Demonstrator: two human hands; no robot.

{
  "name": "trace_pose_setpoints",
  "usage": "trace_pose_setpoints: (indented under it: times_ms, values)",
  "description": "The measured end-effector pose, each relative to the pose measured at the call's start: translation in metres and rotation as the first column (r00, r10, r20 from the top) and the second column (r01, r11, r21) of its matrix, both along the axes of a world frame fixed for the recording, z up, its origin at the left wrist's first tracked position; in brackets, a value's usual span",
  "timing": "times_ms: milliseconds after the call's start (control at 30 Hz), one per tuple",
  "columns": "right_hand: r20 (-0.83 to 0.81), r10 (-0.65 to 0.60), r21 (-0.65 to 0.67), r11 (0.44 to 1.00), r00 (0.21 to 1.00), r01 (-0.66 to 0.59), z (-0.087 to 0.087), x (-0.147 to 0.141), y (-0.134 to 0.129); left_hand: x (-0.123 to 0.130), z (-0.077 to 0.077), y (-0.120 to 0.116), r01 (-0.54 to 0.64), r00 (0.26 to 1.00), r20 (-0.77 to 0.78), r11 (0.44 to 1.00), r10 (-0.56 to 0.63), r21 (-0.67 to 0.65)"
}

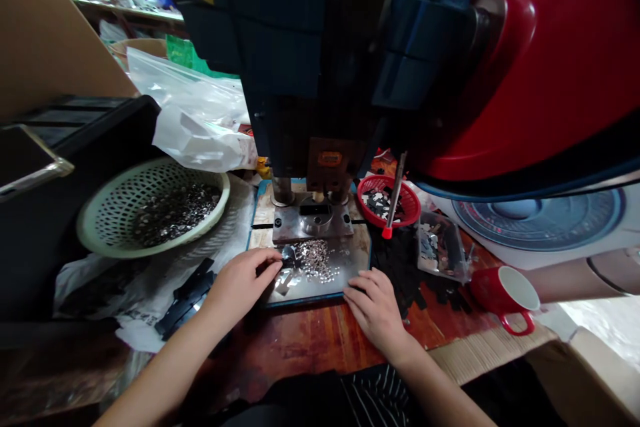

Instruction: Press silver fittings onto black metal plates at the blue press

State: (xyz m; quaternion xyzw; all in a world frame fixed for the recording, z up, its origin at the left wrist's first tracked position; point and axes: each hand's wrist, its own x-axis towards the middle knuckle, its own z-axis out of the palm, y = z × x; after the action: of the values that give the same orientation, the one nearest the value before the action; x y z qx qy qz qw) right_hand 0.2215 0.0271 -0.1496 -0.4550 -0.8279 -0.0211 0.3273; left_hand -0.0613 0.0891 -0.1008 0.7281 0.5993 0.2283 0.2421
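My left hand (pixel 253 273) is at the left side of the metal plate (pixel 300 289), with thumb and forefinger closed near small dark and shiny pieces (pixel 289 255); what they hold, if anything, is too small to name. My right hand (pixel 373 303) rests on the plate's front right corner, fingers spread and holding nothing. A pile of small silvery bits (pixel 315 259) lies on the plate between my hands. Behind the pile is the metal die block (pixel 313 220), beneath the blue press (pixel 280 33).
A pale green basket (pixel 107 217) of metal pieces stands left. To the right are a red basket (pixel 413 203), a red-tipped rod (pixel 396 193), a clear box (pixel 457 260) of parts and a red mug (pixel 493 290). The red wheel (pixel 560 60) overhangs the right side.
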Motion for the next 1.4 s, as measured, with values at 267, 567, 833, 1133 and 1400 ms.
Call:
trace_pose_setpoints:
  times_ms: [267, 567, 833, 1133, 1400]
  values:
    - [-0.203, -0.004, -0.099, 0.995, 0.979, -0.016, 0.023, -0.018, 0.027, -0.005, -0.004, 0.000, 0.008, 0.999, 0.050, 0.988, -0.016, 0.152]
    - [-0.320, -0.138, -0.053, 0.990, 0.937, 0.128, 0.058, -0.055, 0.121, -0.005, -0.001, -0.004, -0.184, 0.946, 0.259, 0.981, 0.193, -0.061]
    - [-0.108, -0.123, -0.020, 0.992, 0.986, 0.122, 0.062, -0.068, 0.137, 0.006, 0.011, 0.006, -0.184, 0.865, 0.451, 0.975, 0.221, -0.125]
    - [0.001, -0.065, -0.031, 0.997, 0.998, 0.065, 0.070, -0.062, 0.127, 0.007, 0.025, 0.016, -0.186, 0.949, 0.232, 0.973, 0.214, -0.140]
    - [-0.043, -0.069, -0.030, 0.997, 0.997, 0.068, 0.067, -0.064, 0.126, -0.002, 0.018, 0.004, -0.131, 0.990, 0.037, 0.984, 0.136, -0.118]
